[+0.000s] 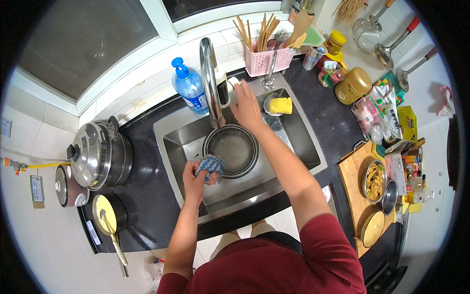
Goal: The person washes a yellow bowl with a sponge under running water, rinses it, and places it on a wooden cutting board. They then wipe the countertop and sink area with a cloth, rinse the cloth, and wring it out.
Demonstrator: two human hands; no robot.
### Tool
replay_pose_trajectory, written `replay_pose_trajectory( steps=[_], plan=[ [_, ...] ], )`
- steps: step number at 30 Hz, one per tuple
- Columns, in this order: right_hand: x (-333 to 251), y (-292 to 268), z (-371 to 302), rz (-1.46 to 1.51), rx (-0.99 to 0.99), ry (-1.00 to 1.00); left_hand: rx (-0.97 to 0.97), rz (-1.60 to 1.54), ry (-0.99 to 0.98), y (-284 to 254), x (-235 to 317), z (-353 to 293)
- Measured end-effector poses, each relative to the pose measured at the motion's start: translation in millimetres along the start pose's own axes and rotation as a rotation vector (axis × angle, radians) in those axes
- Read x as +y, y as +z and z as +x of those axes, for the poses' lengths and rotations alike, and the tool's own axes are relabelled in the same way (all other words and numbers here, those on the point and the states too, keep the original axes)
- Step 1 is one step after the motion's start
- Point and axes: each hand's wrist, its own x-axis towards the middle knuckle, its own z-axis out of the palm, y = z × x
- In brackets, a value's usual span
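The person in the dark red short-sleeved shirt stands at a rectangular stainless-steel sink (245, 197) set into a black bench (323, 117). The left hand (192, 181) has its fingers closed around a crumpled blue-and-white checked cloth (211, 165), holding it over the sink at the near left edge of a round, dark-rimmed metal pan (231, 151). The pan sits in the sink, below the spout of a tall curved chrome tap (209, 81).

The right hand (248, 111) reaches past the pan to the right of the tap. Its fingers are extended, with the thumb apart, close to a small white piece (233, 81) beside the tap; whether they touch it cannot be told.

A yellow rectangular sponge (280, 105) rests at the sink's far right corner. Behind the sink stand a blue plastic pump bottle (190, 89), left of the tap, and a pink perforated plastic basket (267, 63) holding chopsticks and utensils, to its right.
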Motion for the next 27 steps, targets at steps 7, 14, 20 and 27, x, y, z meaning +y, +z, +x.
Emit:
replay_pose_trajectory(
  steps=[7, 14, 20, 27],
  plan=[
    [14, 6, 16, -0.114, -0.287, 0.090, -0.038, -0.065, -0.216, 27, 15, 17],
    [61, 31, -17, -0.254, -0.072, -0.104, -0.058, -0.027, -0.188, 59, -8, 29],
    [26, 39, -96, 0.284, -0.380, 0.615, 0.002, -0.069, -0.276, 70, -29, 30],
    [-5, 70, -169, 1.561, -0.089, 1.650, -0.189, 0.155, -0.228, 99, -52, 15]
  ],
)
